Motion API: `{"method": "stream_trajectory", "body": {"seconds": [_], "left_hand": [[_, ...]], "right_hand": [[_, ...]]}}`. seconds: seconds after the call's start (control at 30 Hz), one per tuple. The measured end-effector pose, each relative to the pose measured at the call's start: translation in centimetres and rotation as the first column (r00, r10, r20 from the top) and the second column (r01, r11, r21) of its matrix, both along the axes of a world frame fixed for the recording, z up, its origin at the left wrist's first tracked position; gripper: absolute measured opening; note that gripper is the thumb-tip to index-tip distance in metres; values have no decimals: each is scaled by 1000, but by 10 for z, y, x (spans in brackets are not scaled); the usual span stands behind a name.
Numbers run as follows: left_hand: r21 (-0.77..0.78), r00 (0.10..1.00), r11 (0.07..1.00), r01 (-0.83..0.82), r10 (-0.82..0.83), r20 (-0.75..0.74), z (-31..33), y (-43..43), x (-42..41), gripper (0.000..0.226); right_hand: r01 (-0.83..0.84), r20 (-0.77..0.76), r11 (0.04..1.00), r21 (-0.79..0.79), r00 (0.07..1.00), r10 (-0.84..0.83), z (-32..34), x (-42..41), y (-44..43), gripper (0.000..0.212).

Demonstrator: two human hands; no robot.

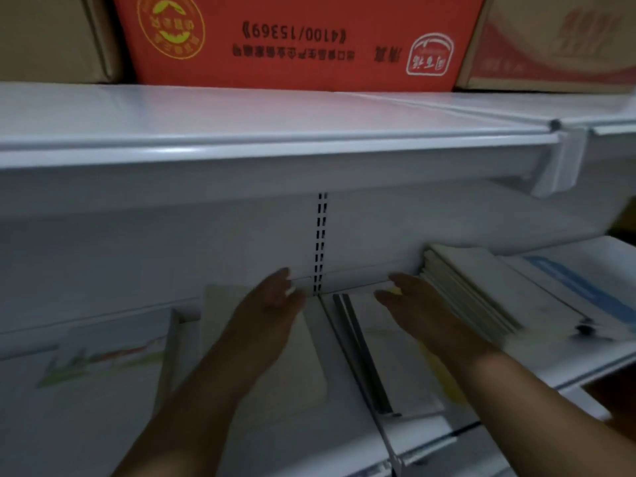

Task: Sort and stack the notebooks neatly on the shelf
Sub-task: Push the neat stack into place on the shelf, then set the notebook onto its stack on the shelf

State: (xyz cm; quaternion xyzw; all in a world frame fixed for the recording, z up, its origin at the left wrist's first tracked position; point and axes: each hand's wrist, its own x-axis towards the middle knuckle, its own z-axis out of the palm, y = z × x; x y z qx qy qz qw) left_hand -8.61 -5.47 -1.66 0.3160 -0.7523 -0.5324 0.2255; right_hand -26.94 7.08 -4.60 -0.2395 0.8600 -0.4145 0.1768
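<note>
Bare shelf lies between both hands; a notebook stack blocks the right, upper shelf overhead.

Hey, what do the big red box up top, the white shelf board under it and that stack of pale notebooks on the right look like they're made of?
Big red box: likely printed cardboard, matte, with folded corners. White shelf board: probably painted metal, with a smooth sheen and a thin rolled front lip. Stack of pale notebooks: paper with card covers, judging by the layered edges.

White shelf, stacked notebooks on it
</note>
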Motion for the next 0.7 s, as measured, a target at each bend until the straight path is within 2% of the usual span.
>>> {"method": "stream_trajectory", "body": {"seconds": [0.07, 0.13, 0.2, 0.27, 0.33, 0.43, 0.5, 0.57, 0.6, 0.63, 0.7], "left_hand": [[113, 977, 973, 202, -208, 39, -14, 43, -21, 50], [222, 938, 926, 305, -332, 96, -43, 68, -39, 58], [208, 926, 945, 252, -298, 230, -66, 79, -52, 79], [94, 912, 984, 154, -178, 369, -81, 81, -66, 91], [76, 900, 995, 61, -88, 428, -83, 84, -79, 89], [173, 889, 985, -9, -71, 453, -77, 90, -100, 92], [254, 928, 964, -81, -20, 373, -74, 93, -108, 98], [386, 966, 912, -139, 39, 254, -73, 94, -110, 99], [439, 975, 883, -163, 77, 208, -71, 93, -110, 93], [462, 981, 870, -173, 108, 163, -69, 91, -109, 75], [480, 972, 847, -227, 163, 171, -62, 87, -105, 30]], "right_hand": [[4, 31, 997, 81, 999, -7, -5, -14, 23, 70], [-49, 98, 982, 180, 995, 32, -8, -23, 42, 71], [-140, 117, 943, 301, 987, 109, -9, -28, 57, 65], [-176, 74, 914, 365, 984, 160, -12, -34, 68, 60], [-185, 108, 925, 332, 982, 157, -14, -41, 74, 58], [-214, 236, 960, 183, 957, 168, -20, -52, 78, 72], [-186, 292, 977, 101, 945, 149, -23, -59, 79, 70], [-205, 301, 977, 58, 937, 179, -28, -63, 81, 49], [-228, 290, 972, 64, 936, 200, -30, -62, 81, 42], [-231, 266, 971, 55, 941, 209, -33, -60, 82, 46], [-211, 243, 977, 21, 949, 199, -41, -59, 82, 60]]}}
